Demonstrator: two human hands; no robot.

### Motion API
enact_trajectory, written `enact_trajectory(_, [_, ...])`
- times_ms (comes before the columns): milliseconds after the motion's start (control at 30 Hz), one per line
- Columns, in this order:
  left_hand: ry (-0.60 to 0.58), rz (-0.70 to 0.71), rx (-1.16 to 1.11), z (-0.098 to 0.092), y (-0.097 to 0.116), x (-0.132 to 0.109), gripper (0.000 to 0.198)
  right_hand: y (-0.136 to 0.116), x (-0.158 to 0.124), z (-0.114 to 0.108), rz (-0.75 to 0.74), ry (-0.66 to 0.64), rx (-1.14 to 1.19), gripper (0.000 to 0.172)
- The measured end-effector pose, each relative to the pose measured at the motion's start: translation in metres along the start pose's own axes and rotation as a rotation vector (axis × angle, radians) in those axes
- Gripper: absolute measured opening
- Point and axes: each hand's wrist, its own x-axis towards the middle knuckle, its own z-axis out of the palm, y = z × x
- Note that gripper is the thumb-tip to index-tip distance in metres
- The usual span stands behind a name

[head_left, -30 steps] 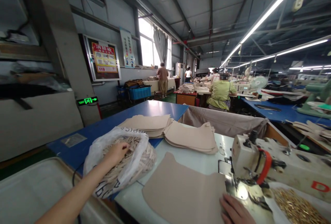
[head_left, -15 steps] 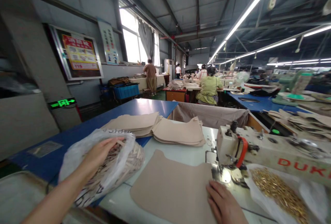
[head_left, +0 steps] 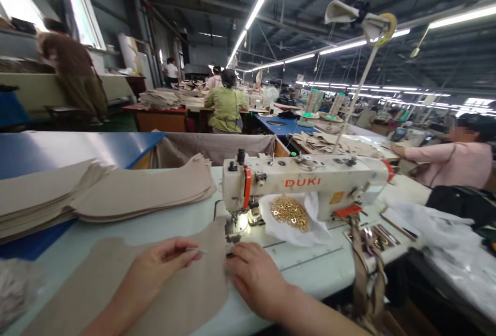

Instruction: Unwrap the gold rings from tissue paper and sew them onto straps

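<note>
A large beige panel [head_left: 182, 294] lies flat on the pale table, its right edge by the needle area of a white sewing machine [head_left: 302, 176]. Above the panel, my left hand [head_left: 163, 263] pinches a small light strip between thumb and fingertips. My right hand [head_left: 258, 279] rests at the panel's right edge, just in front of the lit needle, fingers bent together near a small dark thing; what they grip, if anything, is hidden. Behind the machine arm's front, gold metal pieces [head_left: 289, 212] fill a white plastic bag.
Stacked beige panels [head_left: 143, 191] lie behind at the left. A blurred plastic bag [head_left: 17, 287] sits at the left edge. Right of the machine are a tray of metal parts [head_left: 375, 238], hanging straps [head_left: 360, 269] and clear plastic [head_left: 457, 253]. Several people work beyond.
The view has turned right. My left hand has come out of the bag of strips and moved over the panel with a small strip. My right hand stays at the panel's right edge, fingers more bent.
</note>
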Motion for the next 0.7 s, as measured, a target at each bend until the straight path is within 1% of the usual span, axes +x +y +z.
enact_trajectory(67, [-0.017,0.007,-0.006,0.009,-0.003,0.011,0.037,0.012,-0.010,-0.017,0.030,0.077,0.033,0.021])
enact_trajectory(133, [-0.017,-0.008,-0.025,0.015,-0.011,0.021,0.036,0.031,-0.014,-0.032,0.093,0.149,0.045,0.024])
enact_trajectory(233, [-0.002,-0.009,-0.040,0.023,-0.025,0.029,0.035,0.067,-0.012,-0.048,0.261,0.205,-0.044,0.024])
enact_trajectory(300, [0.017,0.001,-0.040,0.028,-0.030,0.029,0.035,0.088,-0.005,-0.053,0.374,0.136,-0.156,0.025])
enact_trajectory(367, [0.027,0.012,-0.051,0.032,-0.030,0.028,0.035,0.102,0.003,-0.053,0.434,0.043,-0.262,0.027])
enact_trajectory(433, [0.040,0.022,-0.073,0.034,-0.028,0.027,0.036,0.109,0.012,-0.052,0.435,-0.032,-0.316,0.025])
enact_trajectory(567, [0.062,0.033,-0.101,0.036,-0.024,0.028,0.038,0.112,0.027,-0.049,0.371,-0.160,-0.336,0.022])
enact_trajectory(700, [0.077,0.046,-0.138,0.039,-0.022,0.032,0.037,0.114,0.034,-0.047,0.351,-0.234,-0.391,0.023])
